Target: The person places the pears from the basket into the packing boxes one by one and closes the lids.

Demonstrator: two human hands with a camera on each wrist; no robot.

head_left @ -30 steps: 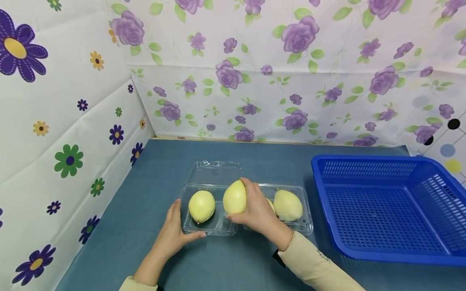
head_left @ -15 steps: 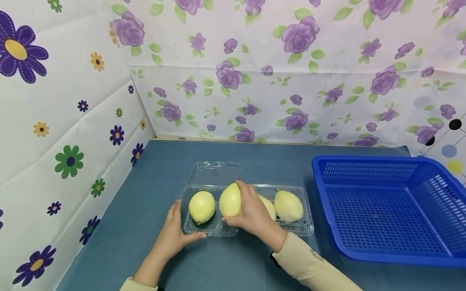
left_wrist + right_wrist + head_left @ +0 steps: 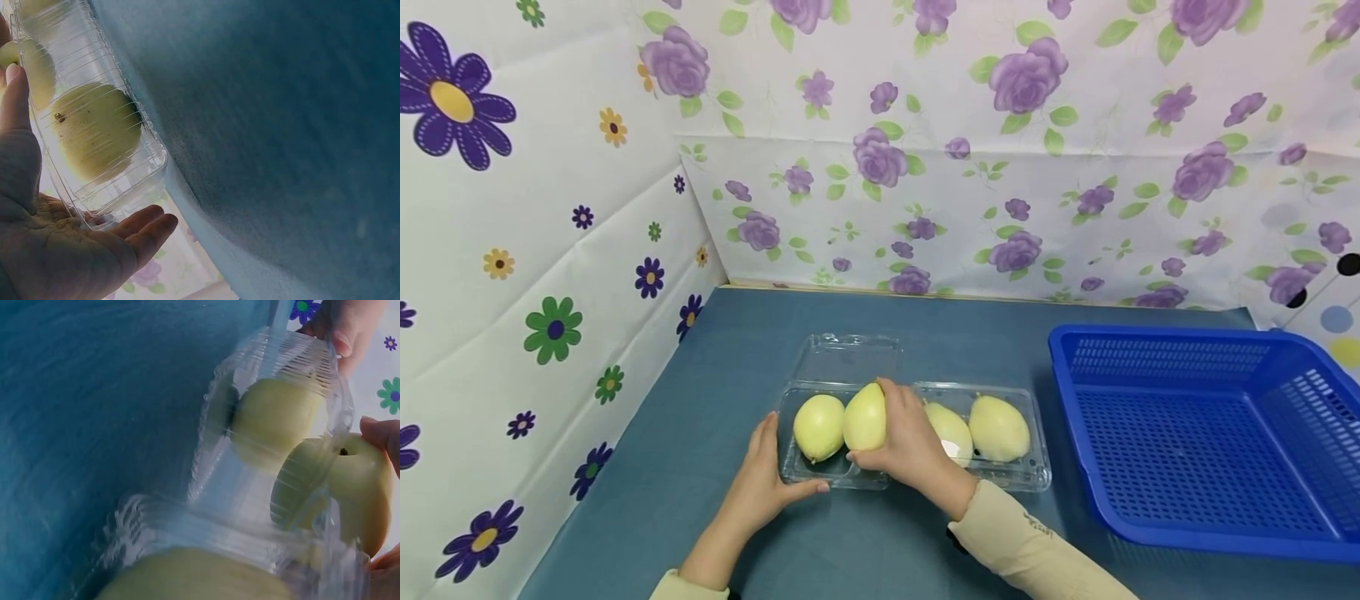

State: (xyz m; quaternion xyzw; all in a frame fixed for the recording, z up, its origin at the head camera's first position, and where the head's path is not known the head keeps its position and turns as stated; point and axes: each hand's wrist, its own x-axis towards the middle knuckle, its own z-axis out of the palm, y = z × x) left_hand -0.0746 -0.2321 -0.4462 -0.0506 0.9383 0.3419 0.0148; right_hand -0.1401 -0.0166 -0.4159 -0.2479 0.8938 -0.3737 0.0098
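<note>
My right hand [image 3: 910, 433] grips a yellow pear [image 3: 865, 417] low in the right half of a clear plastic clamshell box [image 3: 850, 479], thumb in front and fingers behind. Another pear [image 3: 818, 427] lies in the box's left half, right beside the held one. The hinged lid [image 3: 847, 358] is folded back behind the box. At the left front corner, my left hand [image 3: 760, 483] rests with thumb along the front wall and straight fingers along the left end. Through the clear wall, the left wrist view shows the left pear [image 3: 97, 131].
A second clear plastic box [image 3: 1036, 467] with two pears [image 3: 998, 427] stands close on the right. Farther right is a large blue plastic basket [image 3: 1063, 400]. Flowered sheets [image 3: 955, 208] rise behind and to the left of the blue-covered table [image 3: 985, 317].
My right hand has carried its pear left and slightly down, up beside the other pear in the open box. The left hand stays at the corner. The view has shifted slightly.
</note>
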